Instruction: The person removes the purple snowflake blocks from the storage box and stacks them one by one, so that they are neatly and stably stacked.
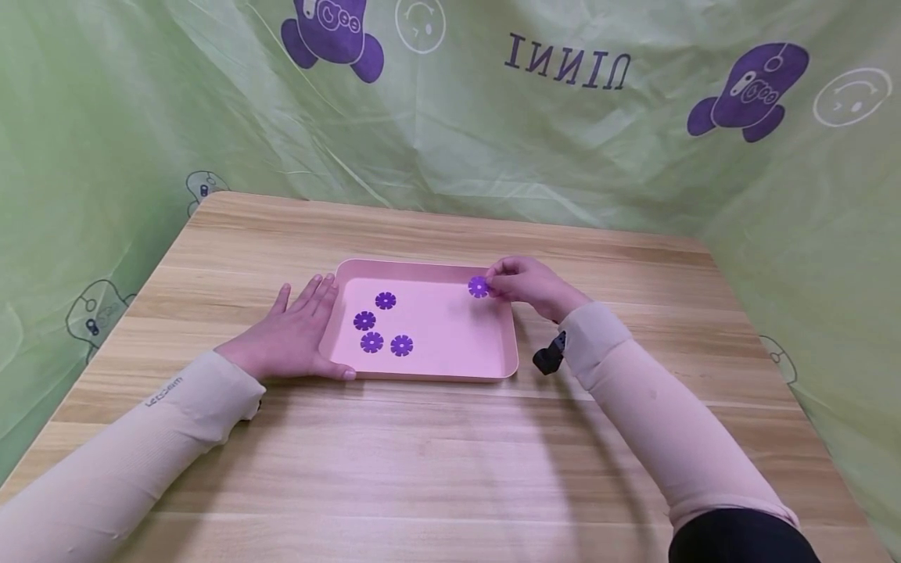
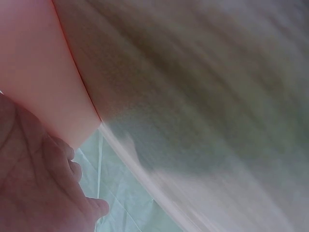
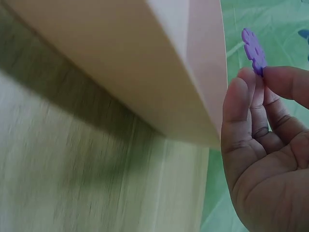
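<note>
A shallow pink tray (image 1: 450, 367) lies on the table, with several purple snowflake discs (image 1: 371, 342) flat in its left part. Along the tray's left side rests my left hand (image 1: 288, 336), fingers straight and spread, thumb by the front left corner; in the left wrist view its palm (image 2: 38, 174) shows beside the tray wall (image 2: 43, 58). Over the tray's back right corner, my right hand (image 1: 531, 285) pinches one purple snowflake disc (image 1: 479, 287) between thumb and fingers. The right wrist view shows that disc (image 3: 254, 50) held by its edge, above the tray's rim.
The wood-grain table (image 1: 436, 469) extends round the tray on all sides. A green printed cloth (image 1: 464, 141) hangs behind the table and at both sides. A black strap piece (image 1: 549, 356) hangs from the right wrist.
</note>
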### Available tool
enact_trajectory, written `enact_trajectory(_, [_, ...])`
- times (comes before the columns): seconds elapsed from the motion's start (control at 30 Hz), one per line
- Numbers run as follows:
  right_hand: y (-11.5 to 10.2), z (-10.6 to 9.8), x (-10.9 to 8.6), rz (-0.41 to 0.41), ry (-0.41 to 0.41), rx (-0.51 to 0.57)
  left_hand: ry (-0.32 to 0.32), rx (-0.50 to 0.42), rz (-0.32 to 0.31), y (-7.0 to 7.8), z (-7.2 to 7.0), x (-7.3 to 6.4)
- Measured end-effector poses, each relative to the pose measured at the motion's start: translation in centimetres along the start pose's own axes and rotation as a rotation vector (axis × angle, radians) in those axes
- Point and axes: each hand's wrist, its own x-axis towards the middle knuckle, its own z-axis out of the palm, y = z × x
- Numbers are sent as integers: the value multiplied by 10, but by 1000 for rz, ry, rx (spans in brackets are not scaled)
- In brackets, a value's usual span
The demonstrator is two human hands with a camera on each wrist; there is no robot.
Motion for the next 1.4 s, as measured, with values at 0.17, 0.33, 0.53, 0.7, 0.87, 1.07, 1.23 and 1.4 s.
enact_trajectory(0.17, [8, -11, -3, 4, 27, 23, -2, 8, -1, 0, -1, 0])
enact_trajectory(0.33, [16, -22, -9, 6, 51, 27, -5, 10, -2, 1, -1, 0])
enact_trajectory(0.53, [25, -36, -15, 44, 86, 16, -6, 2, -7, 0, -1, 0])
enact_trajectory(0.7, [33, -47, -20, 66, 108, 27, -7, -3, -7, 0, -1, 0])
enact_trajectory(0.87, [40, -59, -29, 77, 121, 43, -8, -11, -3, 1, -1, -1])
enact_trajectory(1.07, [53, -75, -41, 99, 116, 45, -8, -5, -6, 0, -1, 1])
enact_trajectory(1.23, [66, -87, -49, 127, 134, 63, -11, -5, -8, 1, -3, 0])
enact_trajectory(1.4, [74, -96, -56, 159, 140, 91, -14, -8, -10, 2, -4, 0])
